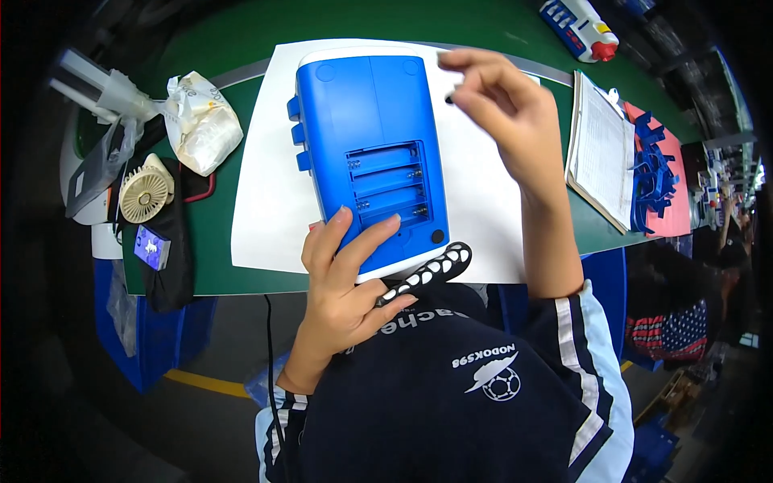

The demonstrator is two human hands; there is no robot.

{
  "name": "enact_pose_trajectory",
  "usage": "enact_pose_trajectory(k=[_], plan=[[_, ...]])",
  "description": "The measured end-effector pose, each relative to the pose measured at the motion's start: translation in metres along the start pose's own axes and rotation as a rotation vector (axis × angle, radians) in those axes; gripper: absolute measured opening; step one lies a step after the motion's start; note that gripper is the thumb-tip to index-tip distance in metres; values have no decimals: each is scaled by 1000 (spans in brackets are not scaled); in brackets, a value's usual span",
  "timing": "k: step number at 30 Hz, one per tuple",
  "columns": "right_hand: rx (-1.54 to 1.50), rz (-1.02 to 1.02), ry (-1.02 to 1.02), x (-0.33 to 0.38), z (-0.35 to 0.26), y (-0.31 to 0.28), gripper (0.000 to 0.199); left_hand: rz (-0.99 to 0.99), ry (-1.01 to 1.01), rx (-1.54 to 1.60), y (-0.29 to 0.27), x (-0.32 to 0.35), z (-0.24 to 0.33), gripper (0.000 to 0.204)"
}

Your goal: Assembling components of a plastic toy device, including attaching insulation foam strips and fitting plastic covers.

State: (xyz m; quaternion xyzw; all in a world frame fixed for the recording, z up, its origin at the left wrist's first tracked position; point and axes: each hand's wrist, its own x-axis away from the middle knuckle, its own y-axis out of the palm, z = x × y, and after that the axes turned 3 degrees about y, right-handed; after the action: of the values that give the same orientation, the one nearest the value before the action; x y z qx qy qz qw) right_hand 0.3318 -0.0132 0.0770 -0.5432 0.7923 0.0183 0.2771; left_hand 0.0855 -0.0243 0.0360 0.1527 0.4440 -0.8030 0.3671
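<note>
A blue plastic device point(346, 161) with a white rim lies back side up on a white sheet point(266, 201). Its battery compartment point(388, 181) is uncovered, showing bare slots and metal springs. One black round pad point(437, 237) sits at the near right corner; the far corners show plain round marks. My left hand point(342, 282) rests its fingertips on the case's near end and grips a black strip point(427, 274) with white oval spots. Raised off the device's far right side, my right hand point(507, 105) pinches a small black piece point(449, 98), slightly blurred.
On the left of the green table lie a crumpled white bag point(203, 121), a small fan point(145, 193) and a purple box point(151, 247). To the right are a clipboard with papers point(600, 149) and blue plastic parts point(656, 177). A white-and-blue bottle point(578, 30) stands far right.
</note>
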Motion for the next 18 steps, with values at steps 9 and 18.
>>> enact_pose_trajectory(k=[9,18], plan=[[-105,-14,61,-33,10,22,21,1,-5,-9,-1,3,0,33],[-88,4,55,-33,11,26,19,1,-4,-7,-1,3,-2,33]])
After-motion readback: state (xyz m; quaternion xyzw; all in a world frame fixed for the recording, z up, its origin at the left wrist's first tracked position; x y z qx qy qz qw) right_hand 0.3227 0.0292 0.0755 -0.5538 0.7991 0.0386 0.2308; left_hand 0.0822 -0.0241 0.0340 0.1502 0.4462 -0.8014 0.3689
